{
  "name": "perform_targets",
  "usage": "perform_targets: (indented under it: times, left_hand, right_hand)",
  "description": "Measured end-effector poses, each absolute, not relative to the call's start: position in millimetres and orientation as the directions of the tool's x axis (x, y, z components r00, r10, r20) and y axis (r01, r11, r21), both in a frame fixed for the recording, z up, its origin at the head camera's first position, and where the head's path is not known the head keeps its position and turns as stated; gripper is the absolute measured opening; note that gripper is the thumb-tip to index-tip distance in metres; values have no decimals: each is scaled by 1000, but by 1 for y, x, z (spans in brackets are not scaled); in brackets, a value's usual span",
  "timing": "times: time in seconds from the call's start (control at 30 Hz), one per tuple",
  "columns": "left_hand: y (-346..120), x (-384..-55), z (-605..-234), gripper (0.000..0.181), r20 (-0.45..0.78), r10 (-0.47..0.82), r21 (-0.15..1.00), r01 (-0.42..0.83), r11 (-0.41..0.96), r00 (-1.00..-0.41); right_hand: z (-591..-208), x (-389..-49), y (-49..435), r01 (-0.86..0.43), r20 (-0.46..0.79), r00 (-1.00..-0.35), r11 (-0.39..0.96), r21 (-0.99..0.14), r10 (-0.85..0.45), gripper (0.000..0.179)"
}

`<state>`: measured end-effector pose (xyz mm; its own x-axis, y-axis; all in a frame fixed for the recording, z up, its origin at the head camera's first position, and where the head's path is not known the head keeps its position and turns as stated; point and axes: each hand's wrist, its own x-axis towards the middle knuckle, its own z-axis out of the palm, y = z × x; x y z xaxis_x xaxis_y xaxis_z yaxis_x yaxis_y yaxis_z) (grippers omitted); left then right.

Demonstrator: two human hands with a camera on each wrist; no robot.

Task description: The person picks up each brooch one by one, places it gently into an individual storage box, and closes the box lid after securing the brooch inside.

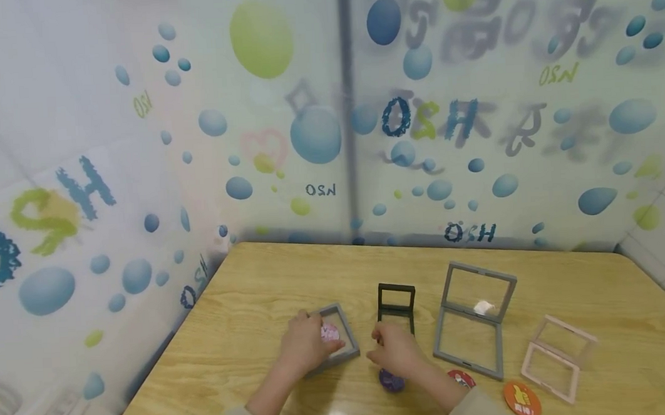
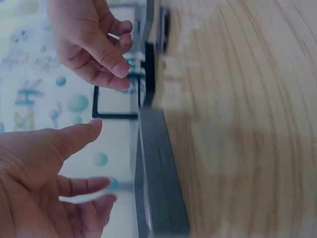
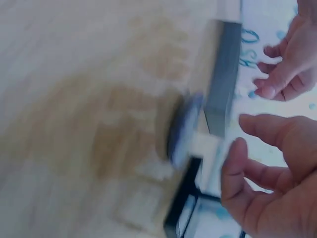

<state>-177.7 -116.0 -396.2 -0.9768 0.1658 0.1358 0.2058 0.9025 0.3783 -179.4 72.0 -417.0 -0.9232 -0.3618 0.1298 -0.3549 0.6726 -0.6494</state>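
My left hand (image 1: 302, 344) is over a small grey display frame (image 1: 348, 330), and a round pink badge (image 1: 330, 332) lies inside it, partly covered by the fingers. In the left wrist view the thumb and fingers of that hand are spread apart with nothing between them. My right hand (image 1: 399, 351) hovers in front of a hinged black frame (image 1: 395, 287) that stands unfolded, hiding its lower part. A dark purple badge (image 1: 392, 382) rests on the table just below this hand. The right wrist view has its thumb and fingertips apart, holding nothing.
Right of the hands, a larger grey frame (image 1: 476, 318) stands unfolded, with a pale pink frame (image 1: 552, 351) beyond it. A red badge (image 1: 462, 378) shows partly behind the right forearm, and an orange badge (image 1: 522, 400) lies nearby. A printed curtain (image 1: 321, 214) borders the wooden table (image 1: 247, 300).
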Motion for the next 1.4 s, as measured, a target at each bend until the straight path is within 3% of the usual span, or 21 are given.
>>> perform_targets:
  times: [0.13, 0.3, 0.47, 0.73, 1.13, 1.3, 1.4]
  left_hand:
    - [-97, -173, -391, 33, 79, 324, 466, 323, 824, -943]
    - [-72, -168, -402, 29, 35, 459, 464, 421, 779, -888]
    - [-55, -166, -417, 23, 20, 500, 380, 469, 797, -866]
    - [-50, -165, -423, 21, 43, 508, 402, 480, 780, -860]
    - [-45, -178, -419, 14, 79, 362, 794, 278, 541, -929]
    - [-39, -188, -407, 9, 48, 299, 943, 142, 302, -953]
    - [-33, -197, -404, 10, 13, 250, 967, 76, 244, -968]
  right_hand:
    - [-412, -173, 95, -294, 23, -929, 700, -651, -369, 21]
    - [-419, -165, 109, -264, -80, -904, 696, -667, -419, 24]
    - [-426, -163, 109, -293, -50, -889, 651, -701, -454, 21]
    - [-429, -163, 108, -297, -20, -898, 638, -711, -440, 20]
    - [-429, -173, 115, -123, 8, -953, 364, -923, -302, 10]
    - [-422, -181, 113, -24, -5, -989, 198, -980, -145, 11]
    - [-421, -188, 111, 8, -13, -999, 166, -986, -33, 10]
